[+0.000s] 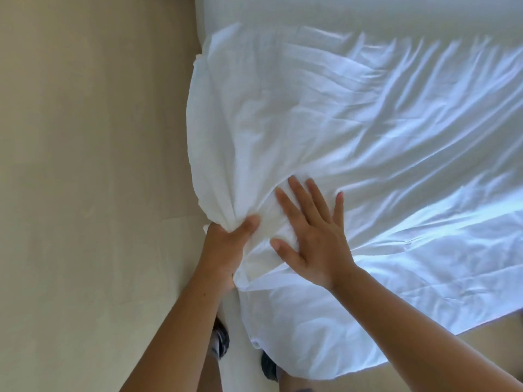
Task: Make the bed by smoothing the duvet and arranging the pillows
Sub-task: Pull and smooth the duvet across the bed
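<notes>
A white, wrinkled duvet (353,123) covers the bed and fills the right and middle of the head view. Its near corner hangs over the bed's edge toward my feet. My left hand (226,244) is closed on a bunched fold of the duvet at the bed's left edge. Just to the right of that fold, my right hand (311,233) lies flat on the duvet with its fingers spread. No pillow is in view.
A beige floor (85,179) runs along the left side of the bed. My dark shoes (222,339) stand at the bed's near corner, partly under the hanging duvet. A strip of white bed surface (339,12) shows beyond the duvet's far edge.
</notes>
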`<state>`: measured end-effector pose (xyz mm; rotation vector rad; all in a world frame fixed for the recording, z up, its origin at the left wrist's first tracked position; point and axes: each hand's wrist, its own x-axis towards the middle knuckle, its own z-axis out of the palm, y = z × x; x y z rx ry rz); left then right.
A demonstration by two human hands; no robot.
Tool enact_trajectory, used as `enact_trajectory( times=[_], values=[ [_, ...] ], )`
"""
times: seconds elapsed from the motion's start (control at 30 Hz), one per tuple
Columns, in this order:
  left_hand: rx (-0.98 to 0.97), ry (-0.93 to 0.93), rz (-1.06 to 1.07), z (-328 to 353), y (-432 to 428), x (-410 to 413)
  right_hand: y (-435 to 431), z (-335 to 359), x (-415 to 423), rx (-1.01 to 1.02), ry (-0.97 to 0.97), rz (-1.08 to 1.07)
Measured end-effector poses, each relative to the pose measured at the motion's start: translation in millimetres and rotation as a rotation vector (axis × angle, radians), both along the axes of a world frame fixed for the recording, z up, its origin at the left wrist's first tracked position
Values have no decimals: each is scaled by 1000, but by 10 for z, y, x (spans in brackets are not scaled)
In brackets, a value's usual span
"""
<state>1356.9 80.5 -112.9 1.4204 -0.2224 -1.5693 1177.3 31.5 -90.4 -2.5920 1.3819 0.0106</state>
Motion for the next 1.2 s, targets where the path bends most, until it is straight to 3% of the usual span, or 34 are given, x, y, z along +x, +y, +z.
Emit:
enact_trajectory(
  times=[0.17, 0.37, 0.5, 0.57, 0.63, 0.67, 0.8, 0.9, 0.97, 1.1, 1.2],
  values=[
    [-36, -29, 14, -7, -13, 326, 59, -46, 274, -51, -75, -59],
    [108, -206, -9, -797, -118, 199, 76, -962, 294, 91, 128, -44],
    [142, -351, -84, -850, -177, 201, -21, -833, 287, 145, 61, -35],
    [304, -384, -17, -785, -97, 209, -48, -630, 181, 202, -27, -31],
    [552, -584, -20, -594, -75, 131, -66, -413, -103, 182, -87, -85],
    [584, -723, -39, -480, -97, 18, -88, -329, -328, 150, -82, -135],
    [121, -1164, -197, 44, -310, -1014, -379, -118, -1642, 22, -4, -321],
    [-214, -1215, -409, 114, -628, -2108, -735, 36, -2818, 7, 44, -443],
    [-303, -1233, -573, 94, -881, -2776, -992, 100, -3589, 21, 106, -448],
    [-413, -1502, -773, -89, -1367, -3839, -1562, 66, -4865, 70, 284, -365],
    [-485, -1701, -898, -242, -1616, -4360, -1867, -52, -5428, 19, 312, -348]
  ],
)
